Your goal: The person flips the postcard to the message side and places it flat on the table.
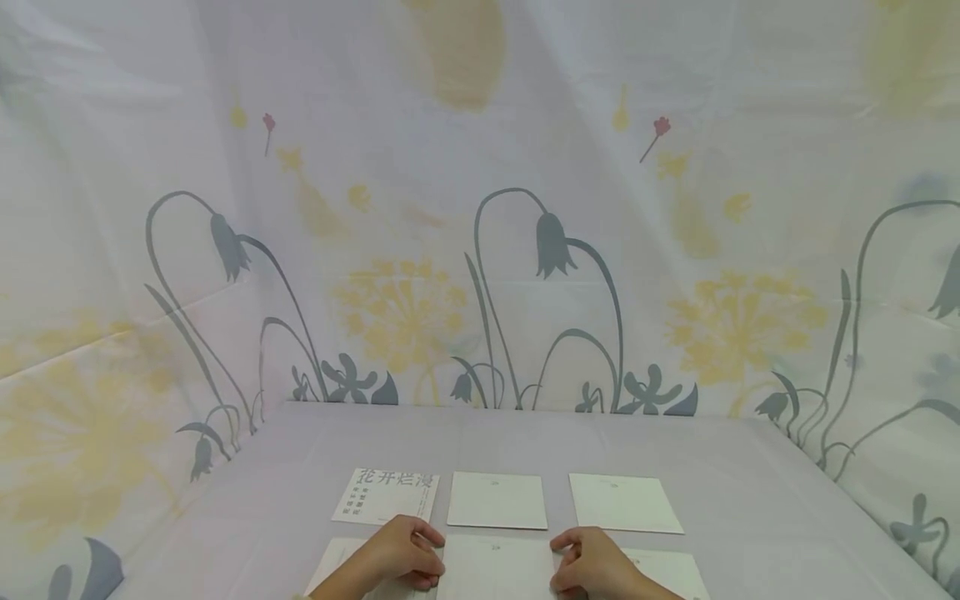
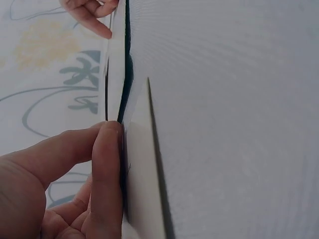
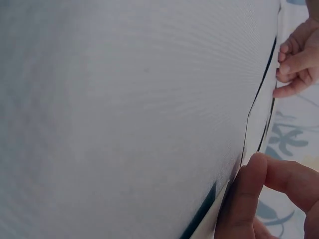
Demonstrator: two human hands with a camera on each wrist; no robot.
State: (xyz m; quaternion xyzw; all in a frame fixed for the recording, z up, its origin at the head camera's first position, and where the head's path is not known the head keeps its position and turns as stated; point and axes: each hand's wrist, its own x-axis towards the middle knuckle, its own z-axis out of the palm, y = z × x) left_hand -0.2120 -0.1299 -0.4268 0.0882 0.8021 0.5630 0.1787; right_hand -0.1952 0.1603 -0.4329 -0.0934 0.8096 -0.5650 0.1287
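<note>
In the head view, a white card (image 1: 495,573) with a small grey mark lies at the front middle, cut off by the bottom edge of the frame. My left hand (image 1: 401,552) holds its left edge between thumb and fingertips. At the opposite edge, my right hand (image 1: 596,562) grips it the same way. Close up in the left wrist view, thumb and finger meet on the card's rim (image 2: 115,89), with a dark band along it. Under the left forearm lies another card (image 1: 330,560), partly hidden. The right hand partly covers a front-right card (image 1: 675,571).
Behind is a row with a card printed in large grey characters (image 1: 390,498), a plain middle card (image 1: 497,502) and a plain right card (image 1: 626,504). All lie on a pale cloth-covered table (image 1: 525,437). A flower-patterned curtain (image 1: 480,167) rises at the back and sides.
</note>
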